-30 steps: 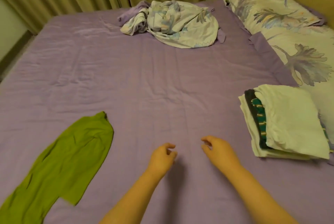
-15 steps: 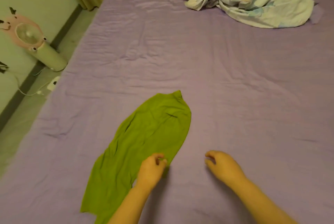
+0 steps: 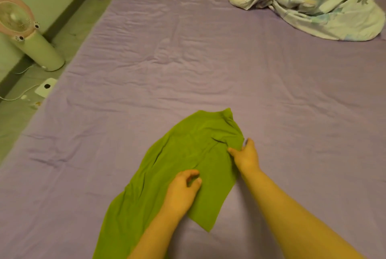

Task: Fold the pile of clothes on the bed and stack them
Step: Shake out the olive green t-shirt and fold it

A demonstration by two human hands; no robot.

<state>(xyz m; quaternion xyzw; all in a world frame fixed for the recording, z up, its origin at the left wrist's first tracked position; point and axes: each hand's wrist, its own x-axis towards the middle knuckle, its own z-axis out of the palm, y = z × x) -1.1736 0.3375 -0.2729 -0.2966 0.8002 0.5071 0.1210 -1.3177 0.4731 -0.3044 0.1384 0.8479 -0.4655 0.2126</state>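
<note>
I see the green garment (image 3: 183, 164) lying flat on the purple bed (image 3: 188, 60), stretched from the near left edge of my view up toward the middle of the sheet. My right hand (image 3: 245, 156) is at the garment's right edge; its thumb lies on the cloth and its fingers (image 3: 247, 142) curl at the edge, so it looks to be pinching the fabric there. My left hand (image 3: 181, 190) sits over the cloth's middle, nearer me than the right fingers, with its fingers (image 3: 193, 175) loosely curled; I cannot tell whether they have caught any fabric or only rest above it. Far beyond the right fingers, at the bed's top right, a crumpled floral blanket (image 3: 317, 1) lies in a heap. Well left of the left fingers, off the bed on the floor, stands a small fan (image 3: 27, 35) with a white power adapter (image 3: 46, 87) near it.
</note>
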